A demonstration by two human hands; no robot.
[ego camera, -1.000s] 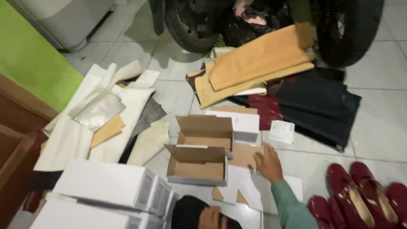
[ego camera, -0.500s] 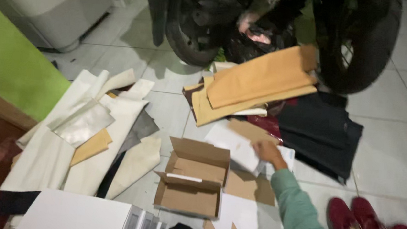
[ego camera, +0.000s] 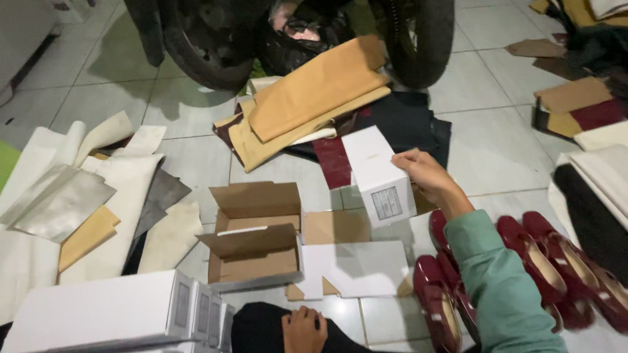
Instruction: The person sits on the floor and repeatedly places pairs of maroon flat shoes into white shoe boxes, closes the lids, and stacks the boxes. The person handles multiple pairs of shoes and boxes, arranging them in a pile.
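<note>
My right hand (ego camera: pixel 426 176), in a green sleeve, grips a white shoebox (ego camera: pixel 378 174) by its far end and holds it tilted above the tiled floor. An open brown cardboard box (ego camera: pixel 253 243) lies to its left with its flaps up. Flat white and brown cardboard sheets (ego camera: pixel 355 267) lie under and beside it. My left hand (ego camera: pixel 303 333) rests closed on my dark trouser knee, a pink band at the wrist. Dark red flat shoes (ego camera: pixel 548 269) lie in a row at my right arm.
A stack of white boxes (ego camera: pixel 120 315) stands at the lower left. Cream, silver and tan leather sheets (ego camera: pixel 84 202) cover the left floor. Tan and dark sheets (ego camera: pixel 313 104) lie ahead near motorcycle wheels (ego camera: pixel 418 27). More material piles (ego camera: pixel 618 158) sit at right.
My right hand has picked up the white shoebox from the floor beside the brown box and lifted it to the right. The view shifted right, showing more shoes.
</note>
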